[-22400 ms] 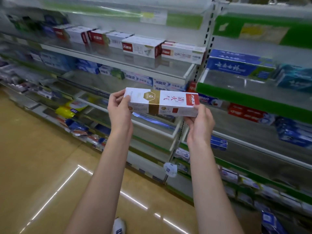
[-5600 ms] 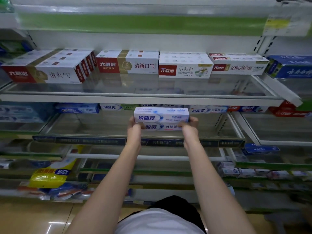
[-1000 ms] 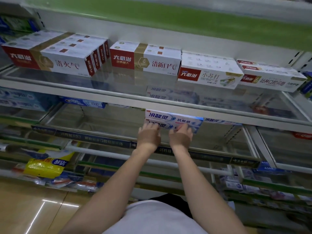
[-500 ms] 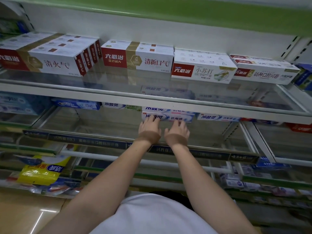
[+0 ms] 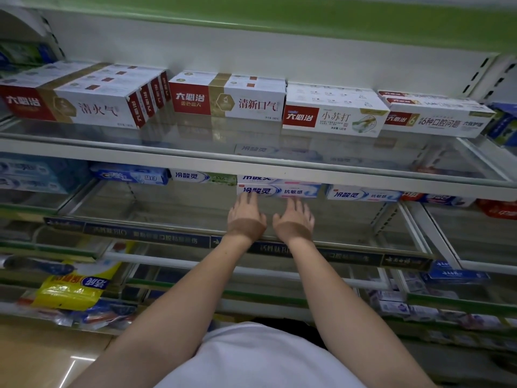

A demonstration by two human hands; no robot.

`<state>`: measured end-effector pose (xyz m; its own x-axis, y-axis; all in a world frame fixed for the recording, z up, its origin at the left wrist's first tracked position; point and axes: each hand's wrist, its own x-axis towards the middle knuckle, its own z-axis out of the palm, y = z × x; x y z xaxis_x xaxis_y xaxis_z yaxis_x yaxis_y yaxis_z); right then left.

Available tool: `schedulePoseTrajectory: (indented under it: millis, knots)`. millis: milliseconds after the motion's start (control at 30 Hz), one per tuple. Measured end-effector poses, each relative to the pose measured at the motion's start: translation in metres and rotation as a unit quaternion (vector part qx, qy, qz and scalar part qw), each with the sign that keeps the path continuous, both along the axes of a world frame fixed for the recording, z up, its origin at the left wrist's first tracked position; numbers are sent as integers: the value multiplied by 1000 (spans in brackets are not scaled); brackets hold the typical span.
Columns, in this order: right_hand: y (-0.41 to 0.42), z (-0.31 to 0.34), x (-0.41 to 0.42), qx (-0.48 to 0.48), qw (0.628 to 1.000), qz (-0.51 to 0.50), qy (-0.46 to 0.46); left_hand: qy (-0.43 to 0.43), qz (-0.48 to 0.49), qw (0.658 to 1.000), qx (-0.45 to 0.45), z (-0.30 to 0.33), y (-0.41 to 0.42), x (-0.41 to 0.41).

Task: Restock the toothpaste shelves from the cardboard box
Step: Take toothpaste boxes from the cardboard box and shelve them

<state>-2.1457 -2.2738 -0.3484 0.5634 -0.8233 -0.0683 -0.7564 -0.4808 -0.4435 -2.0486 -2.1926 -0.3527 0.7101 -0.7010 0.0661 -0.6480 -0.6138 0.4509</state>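
Both arms reach in over the glass shelf (image 5: 167, 208). Left hand (image 5: 246, 215) and right hand (image 5: 293, 219) are side by side, fingers straight, holding nothing, fingertips at the front face of the lower white-and-blue toothpaste box (image 5: 279, 191). It lies flat at the back, long axis left-right, printed side facing out, another box (image 5: 260, 179) stacked on top
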Motion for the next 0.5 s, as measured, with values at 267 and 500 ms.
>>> schedulePoseTrajectory:
  millis: [267,500]
  knots:
    - [1,-2,-2,1,1000,3,5,33,-82,996,7,1,-3,6]
    - [1,-3,-2,-4,1000,6,2,131,112,973,-153,5,4,9]
